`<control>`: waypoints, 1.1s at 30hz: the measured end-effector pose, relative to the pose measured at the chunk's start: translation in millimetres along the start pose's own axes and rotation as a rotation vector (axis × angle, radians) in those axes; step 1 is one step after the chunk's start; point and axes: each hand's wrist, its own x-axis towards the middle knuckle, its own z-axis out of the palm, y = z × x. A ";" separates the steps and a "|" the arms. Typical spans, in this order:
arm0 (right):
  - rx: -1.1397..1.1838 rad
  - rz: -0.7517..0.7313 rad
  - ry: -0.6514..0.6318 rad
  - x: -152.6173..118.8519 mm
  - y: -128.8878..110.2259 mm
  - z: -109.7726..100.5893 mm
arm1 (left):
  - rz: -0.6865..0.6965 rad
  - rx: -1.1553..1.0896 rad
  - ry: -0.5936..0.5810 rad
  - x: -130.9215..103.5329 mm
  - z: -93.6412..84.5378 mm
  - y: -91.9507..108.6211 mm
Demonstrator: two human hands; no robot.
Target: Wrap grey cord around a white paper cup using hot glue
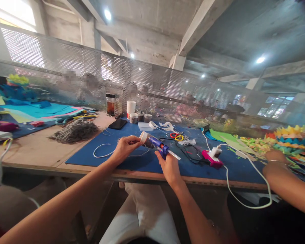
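My right hand (167,164) is wrapped round a blue hot glue gun (160,145), with a whitish glue stick (174,155) poking out of its back end. The gun's front points left, toward a small white-rimmed cup (143,137). My left hand (127,146) pinches that cup at its left side, over the blue mat (91,154). Whether the nozzle touches the cup is too small to tell. A thin white cord (101,156) lies on the mat near my left hand.
Grey yarn (75,131) and a black phone (117,124) lie to the left. Small pots (133,118), scissors (178,137) and black cables sit behind. A pink power strip (212,159) with a white cord stands right. Another person's arm (282,176) reaches in at far right.
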 end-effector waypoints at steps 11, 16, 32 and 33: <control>0.021 0.009 -0.024 -1.4 2.1 1.2 | 0.000 -0.009 0.010 0.3 1.2 -3.6; 0.003 -0.002 -0.020 -3.7 2.7 2.4 | -0.016 -0.008 0.006 0.5 0.7 -3.7; 0.490 0.216 -0.129 -2.2 0.4 -23.2 | -0.142 -0.153 0.098 3.4 1.3 -10.5; 0.485 0.209 -0.108 -2.8 3.1 -27.7 | -0.142 -0.157 0.108 3.4 1.3 -11.6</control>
